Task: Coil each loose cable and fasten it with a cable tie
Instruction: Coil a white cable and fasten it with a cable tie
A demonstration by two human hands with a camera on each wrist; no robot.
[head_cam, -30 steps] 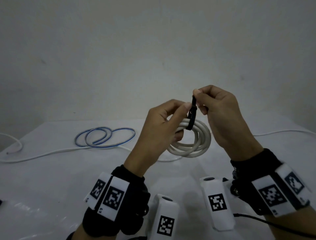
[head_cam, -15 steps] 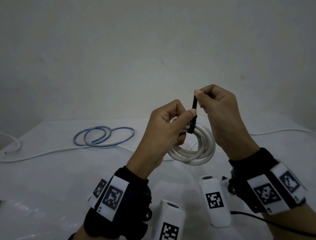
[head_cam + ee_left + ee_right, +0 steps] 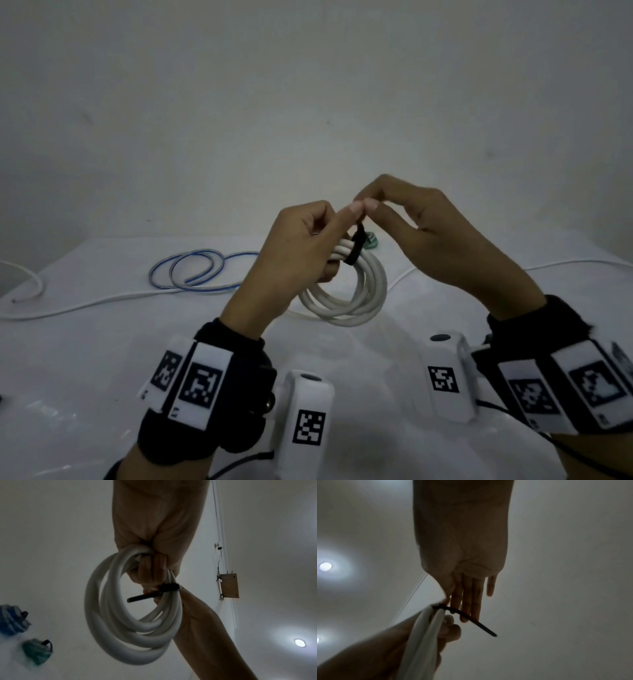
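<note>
My left hand point(image 3: 308, 246) grips a coiled white cable point(image 3: 346, 305) at its top and holds it above the table. A black cable tie point(image 3: 352, 251) is looped round the strands just beside that grip. My right hand point(image 3: 368, 202) is over the tie, thumb tip beside my left thumb tip, and pinches the strap close to the coil. In the right wrist view its fingers point(image 3: 467, 601) lie fairly straight, and the tie's tail point(image 3: 481, 624) crosses them and sticks out free. The left wrist view shows the coil point(image 3: 109, 615) hanging and the tie point(image 3: 169, 587) snug around it.
A loose blue-and-white cable point(image 3: 202, 274) lies in rings on the white table at the left. A thin white cable point(image 3: 85, 305) runs in front of it, and another point(image 3: 565, 265) trails off right. A green tied bundle point(image 3: 36, 650) and a blue one point(image 3: 12, 620) lie behind the coil.
My right hand held the tie's tail straight up; it has now dropped low over the coil with the tail bent away. The coil stays in my left hand.
</note>
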